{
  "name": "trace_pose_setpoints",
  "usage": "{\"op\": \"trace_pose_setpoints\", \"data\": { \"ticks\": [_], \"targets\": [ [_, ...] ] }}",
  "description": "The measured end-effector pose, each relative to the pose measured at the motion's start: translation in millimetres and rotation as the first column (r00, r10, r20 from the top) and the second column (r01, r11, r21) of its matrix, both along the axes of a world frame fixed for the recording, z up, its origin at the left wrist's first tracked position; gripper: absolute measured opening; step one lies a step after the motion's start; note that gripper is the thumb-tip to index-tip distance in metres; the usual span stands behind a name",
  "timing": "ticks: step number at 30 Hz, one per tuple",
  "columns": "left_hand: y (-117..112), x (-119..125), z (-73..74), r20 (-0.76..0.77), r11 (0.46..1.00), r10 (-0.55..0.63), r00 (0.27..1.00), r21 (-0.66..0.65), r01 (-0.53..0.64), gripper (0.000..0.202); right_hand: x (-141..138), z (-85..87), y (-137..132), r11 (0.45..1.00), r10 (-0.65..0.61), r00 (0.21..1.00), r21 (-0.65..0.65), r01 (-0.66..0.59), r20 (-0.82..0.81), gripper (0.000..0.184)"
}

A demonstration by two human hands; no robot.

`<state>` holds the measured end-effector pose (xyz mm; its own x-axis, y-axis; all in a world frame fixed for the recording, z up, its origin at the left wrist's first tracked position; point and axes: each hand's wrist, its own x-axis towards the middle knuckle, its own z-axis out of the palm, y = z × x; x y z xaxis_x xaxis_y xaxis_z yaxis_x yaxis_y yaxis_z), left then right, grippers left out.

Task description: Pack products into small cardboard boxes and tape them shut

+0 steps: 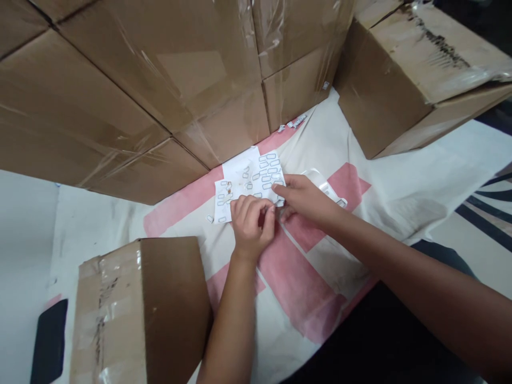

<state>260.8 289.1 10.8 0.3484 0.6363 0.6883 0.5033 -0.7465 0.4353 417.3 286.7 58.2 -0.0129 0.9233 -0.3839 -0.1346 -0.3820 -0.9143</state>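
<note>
A white sheet [256,184] printed with small outlined oblong shapes lies over the pink and white cloth, in the middle of the head view. My right hand [302,197] grips the sheet's right edge between thumb and fingers. At the sheet's lower edge, my left hand [253,220] is closed, thumb and forefinger pinched together. Whether something small is between those fingertips I cannot make out. A loose oblong cutout [210,219] rests by the sheet's left corner. Just beyond my right hand lies a clear plastic piece [320,181], partly hidden by the hand.
A wall of taped cardboard boxes [132,80] rises behind the sheet. Separate boxes stand at the right [400,80] and lower left [160,309]. Paper scraps [296,122] lie at the wall's foot. A dark flat object [48,341] is at the far left.
</note>
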Motion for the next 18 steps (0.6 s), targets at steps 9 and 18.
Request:
{"op": "trace_pose_setpoints", "data": {
  "ticks": [9, 18],
  "targets": [
    [1.6, -4.1, -8.9, 0.237, 0.967, 0.209, 0.949, -0.191, -0.165, 0.012, -3.0, -15.0, 0.3, 0.988, 0.073, 0.977, 0.121, -0.099, 0.203, 0.042],
    [1.6, -3.4, -12.8, 0.316, 0.955, 0.189, 0.93, -0.28, -0.099, 0.014, 4.9, 4.8, -10.4, 0.858, -0.098, 0.619, 0.382, -0.345, 0.779, 0.043]
  ]
}}
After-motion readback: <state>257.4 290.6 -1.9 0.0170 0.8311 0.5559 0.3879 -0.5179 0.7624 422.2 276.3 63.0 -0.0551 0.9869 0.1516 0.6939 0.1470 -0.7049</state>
